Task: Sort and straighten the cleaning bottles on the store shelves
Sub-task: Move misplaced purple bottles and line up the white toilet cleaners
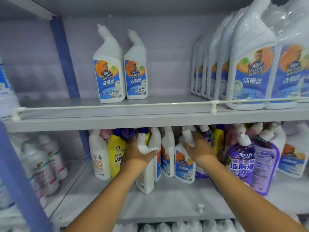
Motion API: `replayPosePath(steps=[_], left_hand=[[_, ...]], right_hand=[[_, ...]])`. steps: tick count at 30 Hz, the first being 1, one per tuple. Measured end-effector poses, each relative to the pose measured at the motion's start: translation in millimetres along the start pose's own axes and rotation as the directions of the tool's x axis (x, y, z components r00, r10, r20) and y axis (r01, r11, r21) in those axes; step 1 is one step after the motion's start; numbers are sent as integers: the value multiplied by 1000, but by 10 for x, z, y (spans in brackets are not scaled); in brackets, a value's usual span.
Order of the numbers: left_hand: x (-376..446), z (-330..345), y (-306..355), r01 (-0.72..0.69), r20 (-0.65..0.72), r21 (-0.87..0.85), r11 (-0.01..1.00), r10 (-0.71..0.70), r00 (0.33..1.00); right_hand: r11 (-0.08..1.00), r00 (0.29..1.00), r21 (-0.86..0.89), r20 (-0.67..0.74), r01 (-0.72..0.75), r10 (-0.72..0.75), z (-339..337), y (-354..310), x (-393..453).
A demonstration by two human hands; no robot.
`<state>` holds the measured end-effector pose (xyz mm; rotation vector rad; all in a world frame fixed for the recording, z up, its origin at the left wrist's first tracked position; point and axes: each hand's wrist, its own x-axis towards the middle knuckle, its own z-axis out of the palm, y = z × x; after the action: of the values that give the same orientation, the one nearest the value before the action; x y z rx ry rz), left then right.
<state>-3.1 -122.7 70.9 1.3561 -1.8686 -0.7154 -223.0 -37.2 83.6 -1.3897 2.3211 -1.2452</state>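
On the lower shelf [167,203] stands a mixed cluster of cleaning bottles. My left hand [137,154] grips the neck of a white bottle [145,181] whose back label faces me, at the front of the cluster. My right hand [199,150] is closed around the angled neck of a white blue-labelled bottle [184,166]. A yellow bottle [116,156] and a plain white bottle [99,158] stand left of my left hand. Two purple bottles [242,164] stand to the right. Two white blue-labelled bottles [108,71] stand upright on the upper shelf [150,118].
A tight row of larger white blue-labelled bottles [250,67] fills the upper shelf's right side. A blue upright post [65,57] divides the bays; the left bay holds clear-wrapped white bottles [43,166]. Thin white rails [117,106] run along the shelf fronts. More white caps [180,226] show below.
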Motion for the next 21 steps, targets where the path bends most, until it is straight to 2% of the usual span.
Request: replayPosePath(steps=[2, 7, 15, 19, 21], left_hand=[[61, 90, 49, -3, 9, 4, 1000, 3, 1000], [51, 114, -69, 11, -49, -140, 990, -18, 999], [-221, -318, -199, -118, -56, -157, 981, 111, 992], [-400, -476, -254, -159, -83, -97, 982, 152, 985], [-485, -501, -377, -111, -69, -167, 980, 101, 993]], right_hand=[[999, 998, 22, 52, -36, 35, 116, 37, 19], [995, 993, 50, 84, -84, 79, 155, 126, -104], [987, 986, 147, 145, 64, -85, 164, -28, -758], [974, 989, 226, 135, 34, -65, 268, -11, -956], [952, 988, 306, 155, -21, -28, 314, 38, -1003]])
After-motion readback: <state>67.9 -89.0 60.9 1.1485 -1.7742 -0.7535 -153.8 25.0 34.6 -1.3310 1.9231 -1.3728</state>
